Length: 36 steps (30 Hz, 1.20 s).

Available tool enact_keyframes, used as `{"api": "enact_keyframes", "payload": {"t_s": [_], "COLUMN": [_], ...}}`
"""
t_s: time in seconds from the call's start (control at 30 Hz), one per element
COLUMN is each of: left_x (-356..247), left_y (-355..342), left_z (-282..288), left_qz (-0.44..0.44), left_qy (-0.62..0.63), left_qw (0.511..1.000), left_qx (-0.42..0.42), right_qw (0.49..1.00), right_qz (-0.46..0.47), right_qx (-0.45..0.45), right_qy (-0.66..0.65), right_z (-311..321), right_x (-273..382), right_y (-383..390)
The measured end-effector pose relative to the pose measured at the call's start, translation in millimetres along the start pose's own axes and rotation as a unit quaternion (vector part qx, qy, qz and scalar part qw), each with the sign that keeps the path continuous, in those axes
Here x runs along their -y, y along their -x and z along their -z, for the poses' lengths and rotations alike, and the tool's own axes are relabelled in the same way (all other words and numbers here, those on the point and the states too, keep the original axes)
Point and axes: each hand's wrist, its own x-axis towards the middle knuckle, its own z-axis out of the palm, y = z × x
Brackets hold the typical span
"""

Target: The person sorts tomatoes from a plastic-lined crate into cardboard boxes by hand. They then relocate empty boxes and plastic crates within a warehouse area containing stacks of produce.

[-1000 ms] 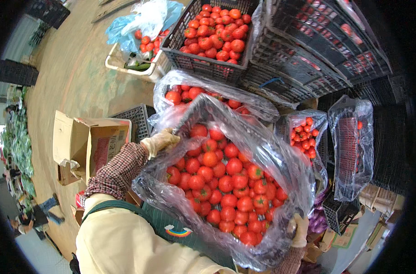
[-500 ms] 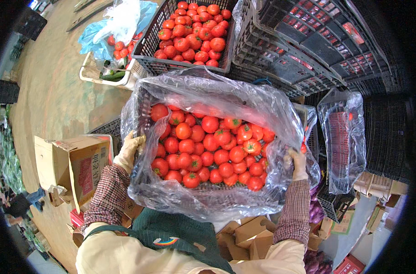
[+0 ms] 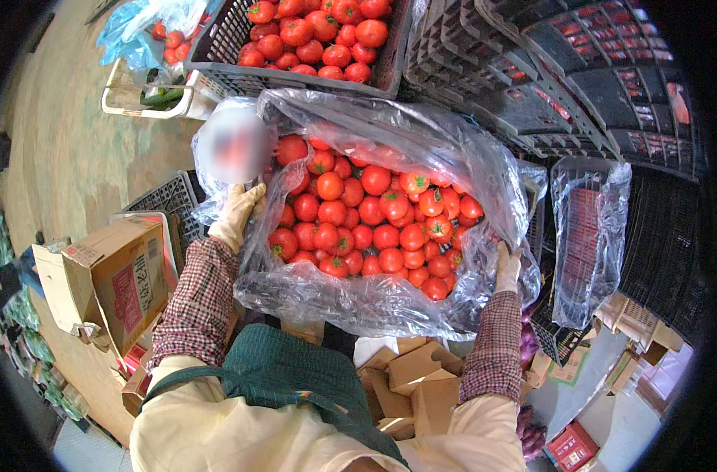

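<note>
In front of me is a dark plastic crate lined with a clear plastic bag (image 3: 335, 303). Red tomatoes (image 3: 370, 208) fill it, a few with green stems. My left hand (image 3: 234, 216), in a pale glove, grips the crate's left side through the plastic. On the opposite side my right hand (image 3: 507, 267), also gloved, is closed on the edge; the crumpled bag partly hides its fingers. A second black crate of tomatoes (image 3: 288, 75) stands just beyond, with nothing lining its front wall.
Tall stacked black crates (image 3: 492, 86) rise at the far right. A plastic-wrapped crate (image 3: 587, 236) stands right of my hand. At left are a cardboard box (image 3: 130, 275) and a white basket (image 3: 150, 112) with greens. Opened cartons (image 3: 417, 377) lie near my body.
The lined crate sits higher in the picture and looks slightly smaller. My view has shifted, so the crate behind is partly cut off. Both hands keep their hold.
</note>
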Motion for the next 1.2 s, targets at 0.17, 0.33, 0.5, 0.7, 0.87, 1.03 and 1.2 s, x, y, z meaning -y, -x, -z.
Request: {"api": "enact_keyframes", "payload": {"t_s": [0.17, 0.33, 0.5, 0.7, 0.87, 1.03, 1.2], "left_x": [-12.0, -22.2, -27.4, -23.2, -20.5, -10.3, 0.7], "left_y": [12.3, 11.5, -13.3, -38.4, -41.8, -28.6, 3.3], "left_z": [-4.6, -24.8, -40.5, -49.6, -42.5, -18.6, 8.6], "left_qz": [0.053, -0.060, -0.018, -0.009, -0.061, -0.103, -0.136], "left_qy": [-0.035, -0.011, -0.086, -0.131, -0.257, -0.316, -0.360], "left_qw": [0.998, 0.991, 0.986, 0.980, 0.955, 0.930, 0.919], "left_qx": [0.023, 0.118, 0.141, 0.147, 0.135, 0.153, 0.083], "right_qw": [0.996, 0.998, 0.982, 0.978, 0.883, 0.955, 0.942], "right_qz": [0.048, 0.037, -0.128, -0.198, -0.023, -0.057, 0.306], "right_qx": [0.047, 0.023, -0.071, 0.011, 0.228, -0.184, 0.138], "right_qy": [-0.057, -0.045, -0.120, -0.063, 0.410, 0.224, -0.004], "right_z": [-2.4, 1.8, -13.9, -33.8, -14.5, 15.8, -45.9], "right_x": [-17.9, -60.3, -105.4, -201.7, -198.4, -47.4, 105.2], "right_y": [7.3, 52.9, 121.3, 117.1, 98.7, 169.7, 226.8]}}
